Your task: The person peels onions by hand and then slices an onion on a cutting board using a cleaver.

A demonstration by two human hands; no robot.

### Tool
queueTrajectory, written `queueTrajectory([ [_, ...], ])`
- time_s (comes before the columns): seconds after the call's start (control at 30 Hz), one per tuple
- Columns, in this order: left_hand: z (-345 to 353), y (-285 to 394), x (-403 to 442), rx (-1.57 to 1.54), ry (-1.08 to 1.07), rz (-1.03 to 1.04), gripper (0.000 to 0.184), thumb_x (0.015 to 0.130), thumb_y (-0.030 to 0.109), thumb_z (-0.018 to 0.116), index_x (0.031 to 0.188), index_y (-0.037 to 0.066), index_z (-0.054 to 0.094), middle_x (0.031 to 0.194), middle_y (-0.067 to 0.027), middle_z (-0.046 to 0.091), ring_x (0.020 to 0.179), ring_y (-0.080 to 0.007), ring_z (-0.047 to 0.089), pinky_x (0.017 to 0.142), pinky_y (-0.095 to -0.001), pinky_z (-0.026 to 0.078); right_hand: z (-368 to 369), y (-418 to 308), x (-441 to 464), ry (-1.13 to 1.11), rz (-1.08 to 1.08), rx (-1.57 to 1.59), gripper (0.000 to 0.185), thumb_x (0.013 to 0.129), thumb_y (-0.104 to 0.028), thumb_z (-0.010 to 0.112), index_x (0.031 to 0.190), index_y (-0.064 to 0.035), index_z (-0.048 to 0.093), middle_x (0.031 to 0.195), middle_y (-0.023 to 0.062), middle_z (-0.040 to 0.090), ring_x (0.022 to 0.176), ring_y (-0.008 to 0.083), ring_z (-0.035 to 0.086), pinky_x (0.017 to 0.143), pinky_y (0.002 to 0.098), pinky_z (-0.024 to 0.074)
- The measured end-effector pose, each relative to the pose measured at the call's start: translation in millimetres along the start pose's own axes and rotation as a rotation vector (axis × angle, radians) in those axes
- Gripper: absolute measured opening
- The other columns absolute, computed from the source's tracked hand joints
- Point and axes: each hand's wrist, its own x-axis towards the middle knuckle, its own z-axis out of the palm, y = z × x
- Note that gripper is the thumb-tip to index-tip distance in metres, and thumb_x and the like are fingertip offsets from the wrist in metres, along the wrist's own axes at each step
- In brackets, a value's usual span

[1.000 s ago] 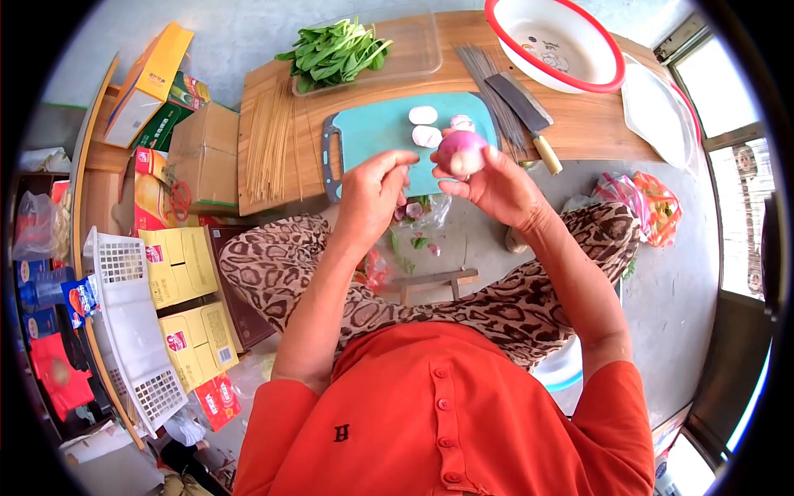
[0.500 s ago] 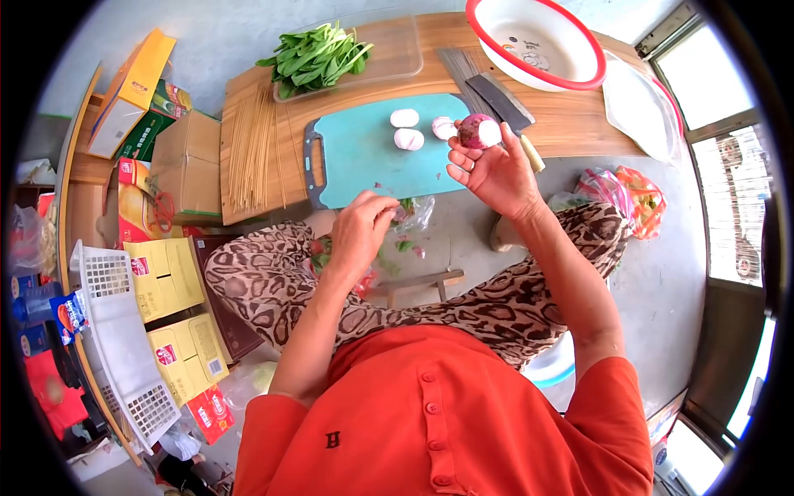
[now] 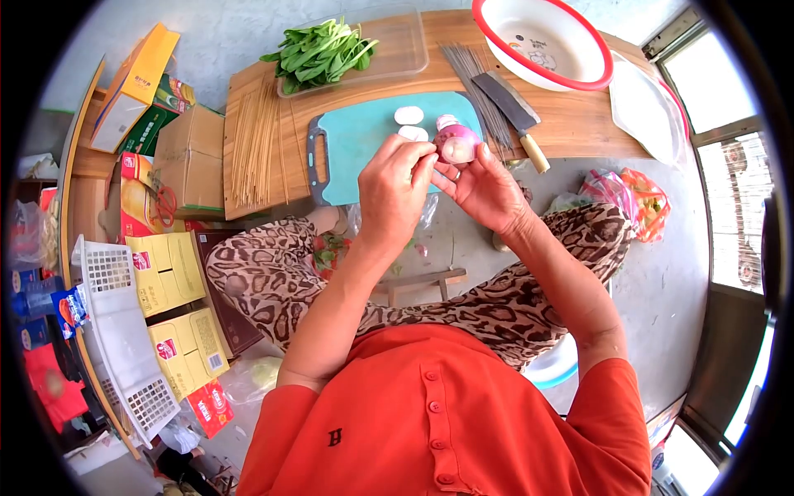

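Observation:
A red onion (image 3: 457,142), purple with a pale cut end, rests in my right hand (image 3: 490,192), whose fingers curl around it above the board's lower right part. My left hand (image 3: 399,186) is closed in a pinch against the onion's left side; what its fingertips grip is too small to make out. Beneath lies a teal cutting board (image 3: 361,136) with a dark handle. Peeled pale onion pieces (image 3: 408,115) sit on it, partly covered by my hands and the held onion. To the right is a cleaver (image 3: 506,99) with a wooden handle.
Thin metal skewers (image 3: 463,66) lie beside the cleaver, bamboo skewers (image 3: 252,153) at left. Leafy greens (image 3: 322,56) fill part of a clear tray (image 3: 401,59). A red-rimmed basin (image 3: 608,70) stands back right. Plastic bags (image 3: 649,202) and a wooden stool (image 3: 422,283) are on the floor.
My left hand has moved up and right from below the board to the onion. My right hand has brought the onion slightly down and left, turning it.

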Motion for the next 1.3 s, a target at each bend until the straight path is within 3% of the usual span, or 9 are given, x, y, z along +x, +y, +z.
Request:
queueTrajectory([
  [0.37, -12.6, 5.9, 10.2, 0.084, -0.068, -0.067, 0.008, 0.078, -0.004, 0.069, 0.086, -0.002, 0.068, 0.075, -0.0076, 0.064, 0.061, -0.0157, 0.061, 0.056, -0.0287, 0.048, 1.0, 0.1, -1.5, -0.001, -0.111, -0.338, 0.056, 0.088, -0.019, 0.073, 0.135, -0.0067, 0.047, 0.135, 0.0097, 0.054, 0.123, 0.0211, 0.054, 0.109, 0.0428, 0.0423],
  [0.6, -15.9, 4.4, 12.1, 0.121, -0.098, -0.104, 0.008, 0.073, -0.005, 0.069, 0.076, 0.000, 0.063, 0.069, -0.0065, 0.059, 0.058, -0.0147, 0.059, 0.054, -0.0284, 0.047, 9.4, 3.3, -3.7, 0.004, -0.119, -0.433, 0.059, 0.086, -0.019, 0.076, 0.135, -0.0061, 0.048, 0.136, 0.0100, 0.053, 0.123, 0.0211, 0.054, 0.108, 0.0439, 0.0423],
  [0.87, -12.9, 2.7, 15.4, -0.042, -0.069, -0.157, 0.009, 0.074, -0.005, 0.068, 0.079, 0.001, 0.063, 0.072, -0.0054, 0.059, 0.060, -0.0142, 0.058, 0.056, -0.0272, 0.047, 7.7, 6.9, 2.2, -0.045, 0.048, -0.203, 0.053, 0.096, -0.042, 0.059, 0.134, -0.0066, 0.050, 0.130, 0.0094, 0.058, 0.119, 0.0226, 0.056, 0.103, 0.0423, 0.0454],
  [1.03, -11.4, 9.4, 8.4, -0.044, -0.037, -0.046, 0.014, 0.076, -0.003, 0.071, 0.088, 0.001, 0.066, 0.084, -0.0084, 0.066, 0.072, -0.0184, 0.065, 0.064, -0.0295, 0.052, 6.8, 6.7, 4.1, 0.040, 0.018, -0.114, 0.052, 0.095, -0.045, 0.059, 0.132, -0.0079, 0.052, 0.128, 0.0084, 0.059, 0.116, 0.0212, 0.057, 0.102, 0.0420, 0.0461],
  [1.1, -9.9, 8.2, 4.2, 0.103, -0.051, 0.037, 0.019, 0.076, -0.002, 0.073, 0.094, 0.001, 0.066, 0.090, -0.0106, 0.068, 0.079, -0.0236, 0.068, 0.068, -0.0326, 0.054, 5.9, 9.2, 3.4, 0.070, 0.012, -0.106, 0.052, 0.095, -0.045, 0.060, 0.131, -0.0085, 0.053, 0.127, 0.0080, 0.060, 0.115, 0.0207, 0.058, 0.102, 0.0421, 0.0462],
  [1.3, -3.0, -0.1, 0.3, 0.187, 0.009, 0.114, 0.021, 0.076, 0.001, 0.071, 0.095, 0.004, 0.064, 0.089, -0.0077, 0.065, 0.077, -0.0266, 0.065, 0.063, -0.0361, 0.054, 8.8, 10.9, 2.1, 0.062, 0.004, -0.166, 0.052, 0.093, -0.046, 0.063, 0.130, -0.0103, 0.054, 0.126, 0.0040, 0.060, 0.116, 0.0175, 0.056, 0.102, 0.0392, 0.0443],
])
